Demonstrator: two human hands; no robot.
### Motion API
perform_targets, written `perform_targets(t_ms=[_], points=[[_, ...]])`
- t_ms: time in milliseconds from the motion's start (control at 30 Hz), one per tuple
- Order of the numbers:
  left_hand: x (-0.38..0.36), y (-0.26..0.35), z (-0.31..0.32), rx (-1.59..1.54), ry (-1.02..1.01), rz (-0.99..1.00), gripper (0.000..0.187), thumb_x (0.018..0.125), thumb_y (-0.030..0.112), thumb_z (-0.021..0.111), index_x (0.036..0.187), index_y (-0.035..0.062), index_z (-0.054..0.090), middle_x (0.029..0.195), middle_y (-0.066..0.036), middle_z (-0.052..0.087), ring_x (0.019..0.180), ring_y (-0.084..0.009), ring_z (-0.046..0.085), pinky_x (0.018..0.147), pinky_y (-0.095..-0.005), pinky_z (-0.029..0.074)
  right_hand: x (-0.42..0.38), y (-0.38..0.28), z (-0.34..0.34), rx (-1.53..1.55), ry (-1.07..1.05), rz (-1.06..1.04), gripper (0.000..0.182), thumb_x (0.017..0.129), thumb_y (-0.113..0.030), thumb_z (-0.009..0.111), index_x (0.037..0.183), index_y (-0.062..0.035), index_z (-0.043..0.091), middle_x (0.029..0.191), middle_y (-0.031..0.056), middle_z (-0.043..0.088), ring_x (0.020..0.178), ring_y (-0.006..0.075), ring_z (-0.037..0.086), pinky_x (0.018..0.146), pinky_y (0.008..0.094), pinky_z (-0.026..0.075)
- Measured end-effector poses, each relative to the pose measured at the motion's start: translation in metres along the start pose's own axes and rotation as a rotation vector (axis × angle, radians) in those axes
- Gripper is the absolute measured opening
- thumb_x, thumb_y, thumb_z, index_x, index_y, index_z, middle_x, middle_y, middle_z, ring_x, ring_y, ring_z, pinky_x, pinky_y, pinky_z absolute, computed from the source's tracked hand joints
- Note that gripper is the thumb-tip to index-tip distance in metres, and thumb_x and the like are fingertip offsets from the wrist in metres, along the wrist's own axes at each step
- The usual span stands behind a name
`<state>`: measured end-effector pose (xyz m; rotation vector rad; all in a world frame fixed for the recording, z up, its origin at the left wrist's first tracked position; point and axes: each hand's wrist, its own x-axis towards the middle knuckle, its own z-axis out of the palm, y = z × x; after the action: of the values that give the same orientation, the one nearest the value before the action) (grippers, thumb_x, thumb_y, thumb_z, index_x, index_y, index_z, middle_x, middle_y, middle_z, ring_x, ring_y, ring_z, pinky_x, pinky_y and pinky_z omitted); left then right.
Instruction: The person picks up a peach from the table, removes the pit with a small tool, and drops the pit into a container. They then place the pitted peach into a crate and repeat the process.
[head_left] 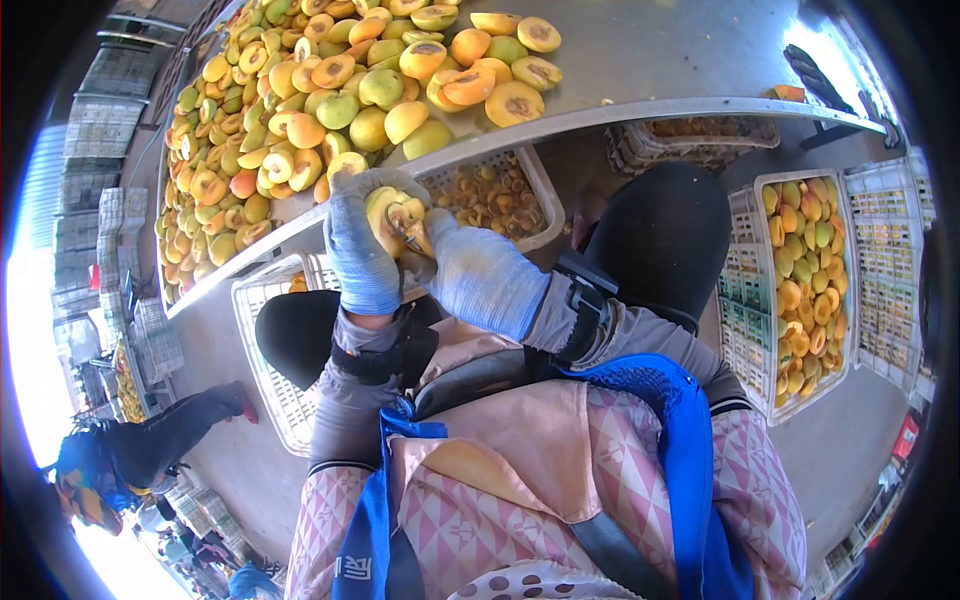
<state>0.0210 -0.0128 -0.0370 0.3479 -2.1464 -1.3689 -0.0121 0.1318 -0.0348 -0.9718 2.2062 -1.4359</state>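
Both my hands wear light blue-grey gloves and meet just in front of the table edge. My left hand (362,258) is closed around a cut yellow peach half (382,222), its cut face turned to the right. Pressed against that face, my right hand (487,282) has its fingers wrapped round a small metal pitting tool (411,238), mostly hidden by the glove. The tool's tip sits at the brown middle of the fruit. Beyond my hands lies a large heap of halved peaches (300,130), several with brown stone hollows showing.
The metal table (640,60) has a raised rim. Below it stands a crate (545,200) of brown fruit stones. A white crate (262,330) is at my left, a crate of peach halves (808,290) at my right. Another person (150,440) is at far left, near stacked crates.
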Motion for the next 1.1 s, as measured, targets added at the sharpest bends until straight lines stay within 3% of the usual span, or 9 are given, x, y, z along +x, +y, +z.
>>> perform_targets(t_ms=[167, 333, 433, 533, 800, 933, 1000, 1033, 1100], points=[[0.001, -0.002, 0.007, -0.034, 0.005, 0.069, 0.031, 0.103, 0.020, 0.038, 0.102, -0.0048, 0.057, 0.088, -0.013, 0.065, 0.077, -0.0190, 0.063, 0.072, -0.0308, 0.052, 0.001, 0.005, 0.006, 0.024, 0.045, -0.007, 0.038, 0.088, -0.031, 0.064, 0.102, 0.0015, 0.051, 0.072, 0.0225, 0.062, 0.066, 0.0414, 0.064, 0.056, 0.0487, 0.051], [0.006, 0.017, 0.005, -0.262, -0.059, -0.219, 0.038, 0.104, 0.023, 0.035, 0.095, -0.0040, 0.060, 0.082, -0.012, 0.066, 0.075, -0.0181, 0.063, 0.070, -0.0294, 0.051, 0.000, 0.007, -0.001, 0.016, -0.039, 0.006, 0.037, 0.087, -0.029, 0.064, 0.104, 0.0016, 0.052, 0.075, 0.0233, 0.062, 0.068, 0.0417, 0.063, 0.059, 0.0485, 0.051], [0.006, 0.006, 0.001, 0.092, -0.062, 0.032, 0.041, 0.104, 0.027, 0.036, 0.094, -0.0042, 0.061, 0.082, -0.011, 0.066, 0.074, -0.0169, 0.062, 0.070, -0.0291, 0.051, 0.004, 0.011, 0.003, 0.146, -0.055, 0.008, 0.036, 0.086, -0.026, 0.065, 0.106, 0.0019, 0.052, 0.077, 0.0232, 0.063, 0.072, 0.0429, 0.064, 0.062, 0.0483, 0.052], [0.000, 0.009, 0.009, -0.356, 0.122, -0.225, 0.046, 0.103, 0.032, 0.036, 0.093, -0.0043, 0.062, 0.084, -0.010, 0.067, 0.073, -0.0159, 0.062, 0.070, -0.0299, 0.051, 0.004, 0.010, 0.004, 0.178, -0.041, 0.004, 0.036, 0.085, -0.022, 0.066, 0.107, 0.0022, 0.052, 0.078, 0.0230, 0.064, 0.076, 0.0437, 0.064, 0.064, 0.0482, 0.052], [0.003, 0.036, 0.014, -0.171, 0.014, -0.061, 0.047, 0.102, 0.036, 0.038, 0.091, -0.0027, 0.063, 0.081, -0.009, 0.065, 0.072, -0.0151, 0.060, 0.065, -0.0260, 0.049, 0.002, 0.013, -0.001, -0.070, -0.040, -0.009, 0.034, 0.082, -0.019, 0.065, 0.103, 0.0044, 0.053, 0.075, 0.0231, 0.064, 0.070, 0.0404, 0.065, 0.061, 0.0469, 0.052], [0.003, 0.023, 0.013, -0.485, 0.054, -0.412, 0.042, 0.102, 0.031, 0.039, 0.089, -0.0025, 0.061, 0.079, -0.008, 0.062, 0.069, -0.0148, 0.059, 0.063, -0.0264, 0.049, 0.001, 0.012, -0.005, -0.117, -0.081, -0.027, 0.033, 0.080, -0.017, 0.064, 0.101, 0.0056, 0.053, 0.073, 0.0221, 0.064, 0.068, 0.0391, 0.065, 0.059, 0.0464, 0.051], [0.003, 0.024, 0.013, -0.496, 0.038, -0.420, 0.041, 0.102, 0.029, 0.040, 0.089, -0.0028, 0.061, 0.080, -0.008, 0.063, 0.070, -0.0148, 0.059, 0.064, -0.0271, 0.050, 0.000, 0.012, -0.004, -0.120, -0.083, -0.033, 0.032, 0.080, -0.016, 0.064, 0.101, 0.0057, 0.053, 0.072, 0.0218, 0.064, 0.068, 0.0391, 0.065, 0.059, 0.0465, 0.051], [0.004, 0.025, 0.014, -0.502, 0.026, -0.422, 0.040, 0.102, 0.028, 0.040, 0.089, -0.0030, 0.060, 0.080, -0.008, 0.063, 0.070, -0.0148, 0.060, 0.064, -0.0274, 0.050, 0.000, 0.013, -0.004, -0.128, -0.080, -0.031, 0.032, 0.080, -0.016, 0.064, 0.101, 0.0056, 0.053, 0.072, 0.0216, 0.064, 0.069, 0.0392, 0.064, 0.060, 0.0466, 0.051], [0.010, 0.012, 0.007, -0.088, -0.120, -0.107, 0.041, 0.102, 0.029, 0.040, 0.090, -0.0037, 0.060, 0.081, -0.008, 0.064, 0.071, -0.0154, 0.061, 0.065, -0.0276, 0.050, 0.000, 0.012, -0.008, -0.132, -0.089, -0.013, 0.033, 0.080, -0.017, 0.064, 0.101, 0.0055, 0.053, 0.073, 0.0219, 0.064, 0.070, 0.0398, 0.064, 0.061, 0.0471, 0.051]])
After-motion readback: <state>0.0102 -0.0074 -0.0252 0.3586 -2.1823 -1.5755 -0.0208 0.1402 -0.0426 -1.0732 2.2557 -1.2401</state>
